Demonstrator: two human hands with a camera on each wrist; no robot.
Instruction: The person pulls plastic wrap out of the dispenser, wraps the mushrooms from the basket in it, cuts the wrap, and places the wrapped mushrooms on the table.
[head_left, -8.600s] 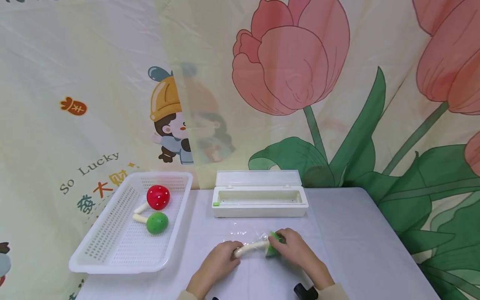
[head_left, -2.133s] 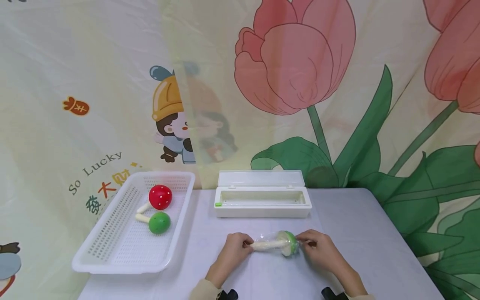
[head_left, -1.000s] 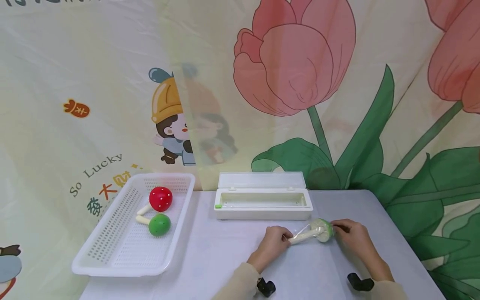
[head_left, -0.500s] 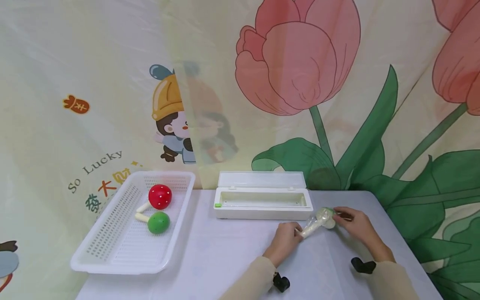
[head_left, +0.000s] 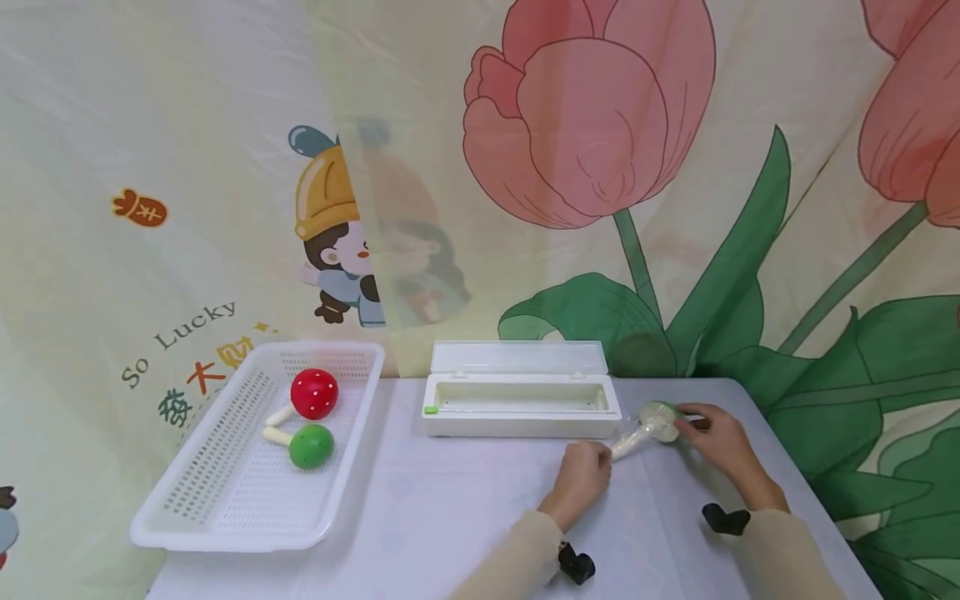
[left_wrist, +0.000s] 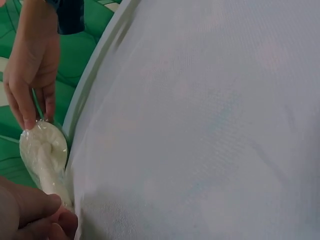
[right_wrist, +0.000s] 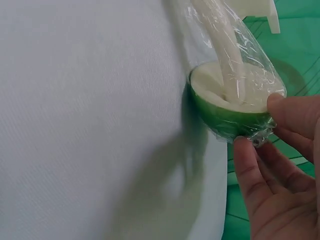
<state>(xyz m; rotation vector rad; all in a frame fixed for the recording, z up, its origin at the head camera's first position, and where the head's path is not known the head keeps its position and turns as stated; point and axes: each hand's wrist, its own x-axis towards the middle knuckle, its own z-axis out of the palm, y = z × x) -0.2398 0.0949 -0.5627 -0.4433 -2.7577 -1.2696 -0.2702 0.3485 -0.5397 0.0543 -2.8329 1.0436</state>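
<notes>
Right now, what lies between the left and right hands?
The plastic-wrapped toy mushroom, as the head view shows: the left hand pinches its stem end, the right hand holds its cap.

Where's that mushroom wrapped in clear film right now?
In the head view, the film-wrapped toy mushroom is right of centre, beside the open white box, its stem held by the left hand and its cap by the right hand.

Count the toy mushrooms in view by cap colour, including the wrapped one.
Red: 1, the red mushroom in the basket
Green: 2, the green mushroom in the basket and the wrapped mushroom between left hand and right hand
Total: 3
</notes>
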